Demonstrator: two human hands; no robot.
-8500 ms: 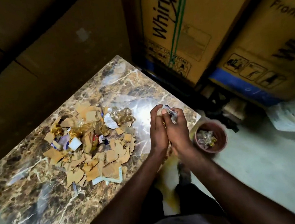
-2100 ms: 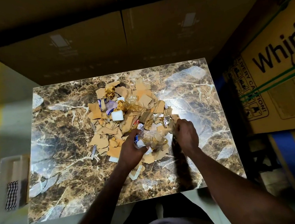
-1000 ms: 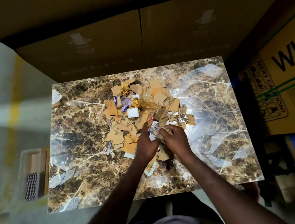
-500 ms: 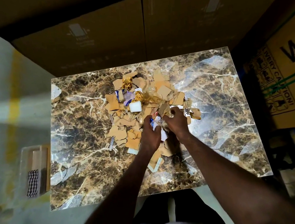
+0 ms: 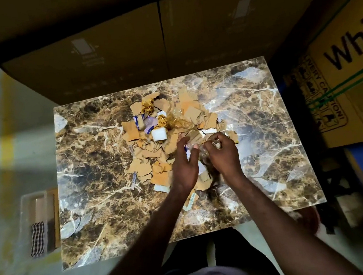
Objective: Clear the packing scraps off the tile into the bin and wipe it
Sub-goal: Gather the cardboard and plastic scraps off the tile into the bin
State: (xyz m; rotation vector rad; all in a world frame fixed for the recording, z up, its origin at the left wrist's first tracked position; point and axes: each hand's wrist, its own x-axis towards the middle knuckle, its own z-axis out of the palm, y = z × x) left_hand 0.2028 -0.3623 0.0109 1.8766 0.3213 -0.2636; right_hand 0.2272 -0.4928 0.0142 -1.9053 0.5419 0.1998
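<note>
A pile of packing scraps (image 5: 169, 136) lies on the middle of the brown marble tile (image 5: 96, 192): torn cardboard pieces, gold foil, clear plastic wrap and a white foam block (image 5: 159, 134). My left hand (image 5: 184, 164) and my right hand (image 5: 222, 155) are side by side at the pile's near right edge. Both have curled fingers that gather a bunch of clear plastic and paper scraps (image 5: 196, 150) between them. The reddish bin (image 5: 310, 220) shows only as a rim past the tile's near right corner, behind my right forearm.
Big cardboard boxes (image 5: 164, 37) stand along the far edge, and a printed appliance box (image 5: 340, 87) stands to the right. On the floor to the left lies a clear tray with a checked cloth (image 5: 37, 238). Pale floor stretches left of the tile.
My hands have stayed together at the pile's near right edge and closed in on the plastic scraps. The view has shifted slightly.
</note>
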